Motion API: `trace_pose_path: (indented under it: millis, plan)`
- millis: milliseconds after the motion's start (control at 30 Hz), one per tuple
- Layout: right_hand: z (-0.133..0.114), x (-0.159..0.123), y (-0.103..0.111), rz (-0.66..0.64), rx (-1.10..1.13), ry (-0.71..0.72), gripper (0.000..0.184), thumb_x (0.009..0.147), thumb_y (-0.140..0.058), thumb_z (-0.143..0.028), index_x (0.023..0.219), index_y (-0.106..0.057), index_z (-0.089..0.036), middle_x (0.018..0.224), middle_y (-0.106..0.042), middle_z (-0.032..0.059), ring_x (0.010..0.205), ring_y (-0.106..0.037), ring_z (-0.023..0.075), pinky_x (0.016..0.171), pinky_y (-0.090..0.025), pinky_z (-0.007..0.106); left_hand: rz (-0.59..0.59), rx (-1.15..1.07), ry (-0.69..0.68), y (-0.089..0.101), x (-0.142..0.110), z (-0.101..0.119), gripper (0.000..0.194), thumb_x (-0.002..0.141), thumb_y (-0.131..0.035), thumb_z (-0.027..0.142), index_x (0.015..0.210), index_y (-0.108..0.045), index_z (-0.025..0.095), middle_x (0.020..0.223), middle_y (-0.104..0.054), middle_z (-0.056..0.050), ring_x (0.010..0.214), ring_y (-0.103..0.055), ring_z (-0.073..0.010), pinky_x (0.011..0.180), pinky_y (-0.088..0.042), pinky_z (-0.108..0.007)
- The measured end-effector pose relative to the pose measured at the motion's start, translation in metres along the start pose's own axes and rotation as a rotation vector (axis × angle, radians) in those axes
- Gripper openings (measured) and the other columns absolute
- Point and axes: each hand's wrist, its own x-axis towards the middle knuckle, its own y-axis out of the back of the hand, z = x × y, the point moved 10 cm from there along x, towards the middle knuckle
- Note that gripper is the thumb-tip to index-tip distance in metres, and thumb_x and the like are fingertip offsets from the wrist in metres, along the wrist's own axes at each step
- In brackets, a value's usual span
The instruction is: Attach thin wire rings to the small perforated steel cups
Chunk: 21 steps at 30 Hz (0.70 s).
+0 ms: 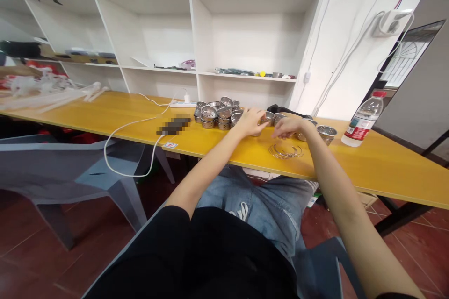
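My left hand [250,122] curves over a small metal cup [257,133], its fingers and thumb around the rim; most of that cup is hidden. Just right of it, my right hand [290,127] hangs over the table with fingers bent together. Its fingertips are slightly blurred, and whatever they hold is too small to make out. Below the right hand lies a loose bunch of thin wire rings [286,151]. Stacked perforated metal cups [209,113] stand left of my left hand. More such cups, including one at the right [327,133], stand behind and beside my right hand.
A water bottle with a red cap [363,119] stands at the right on the yellow table [393,163]. A white cable [115,135] loops over the table's front edge by a blurred dark object [174,126]. White shelves [245,32] rise behind; a grey-blue chair [101,173] is at the left.
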Motion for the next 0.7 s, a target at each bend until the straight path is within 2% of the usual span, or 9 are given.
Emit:
trace_pose_path:
  millis: [100,200,333,433,567,700]
  plan:
    - [0.011,-0.021,-0.004,-0.111,0.042,-0.084,0.066,0.052,-0.107,-0.067,0.075,-0.069,-0.017,0.066,-0.059,-0.0004,0.059,-0.051,0.0122,0.051,-0.04,0.026,-0.108,0.105,-0.012,-0.018,-0.001,0.009,0.028,0.107,-0.062,0.044,0.116,-0.071,0.019,0.133,-0.074,-0.017,0.132,-0.064,-0.0363,0.118,-0.04,-0.054]
    - [0.015,-0.032,-0.014,-0.182,-0.004,-0.19,0.069,0.048,-0.11,-0.066,0.075,-0.069,-0.018,0.068,-0.058,0.0004,0.062,-0.053,0.0137,0.051,-0.039,0.027,-0.167,0.162,-0.025,-0.025,-0.003,0.01,0.032,0.108,-0.06,0.042,0.124,-0.07,0.017,0.134,-0.075,-0.019,0.132,-0.065,-0.0386,0.116,-0.039,-0.056]
    - [0.0,-0.036,-0.026,-0.199,-0.09,-0.246,0.063,0.053,-0.11,-0.063,0.078,-0.074,-0.017,0.076,-0.065,0.0034,0.071,-0.06,0.0163,0.057,-0.042,0.028,-0.243,0.171,-0.033,-0.034,-0.004,0.01,0.03,0.107,-0.055,0.036,0.124,-0.069,0.015,0.123,-0.08,-0.018,0.122,-0.071,-0.0375,0.114,-0.039,-0.055]
    - [-0.01,-0.039,-0.03,-0.174,-0.129,-0.282,0.058,0.059,-0.11,-0.058,0.078,-0.075,-0.017,0.073,-0.063,0.0025,0.072,-0.06,0.0169,0.06,-0.041,0.029,-0.26,0.157,-0.042,-0.039,-0.003,0.014,0.033,0.106,-0.054,0.032,0.131,-0.066,0.014,0.118,-0.081,-0.018,0.116,-0.075,-0.0362,0.114,-0.038,-0.053]
    - [-0.02,-0.04,-0.031,-0.114,-0.098,-0.267,0.05,0.067,-0.107,-0.053,0.085,-0.077,-0.017,0.073,-0.064,0.0019,0.07,-0.058,0.0161,0.063,-0.041,0.029,-0.281,0.12,-0.027,-0.044,-0.002,0.015,0.044,0.105,-0.053,0.029,0.145,-0.056,0.011,0.115,-0.082,-0.018,0.12,-0.075,-0.0367,0.116,-0.038,-0.052]
    - [-0.023,-0.037,-0.034,-0.122,-0.093,-0.234,0.053,0.067,-0.106,-0.055,0.088,-0.076,-0.017,0.071,-0.063,0.0008,0.067,-0.056,0.0146,0.062,-0.039,0.028,-0.314,0.079,-0.024,-0.047,-0.005,0.016,0.042,0.106,-0.054,0.03,0.145,-0.055,0.012,0.119,-0.082,-0.018,0.122,-0.075,-0.0375,0.117,-0.04,-0.052]
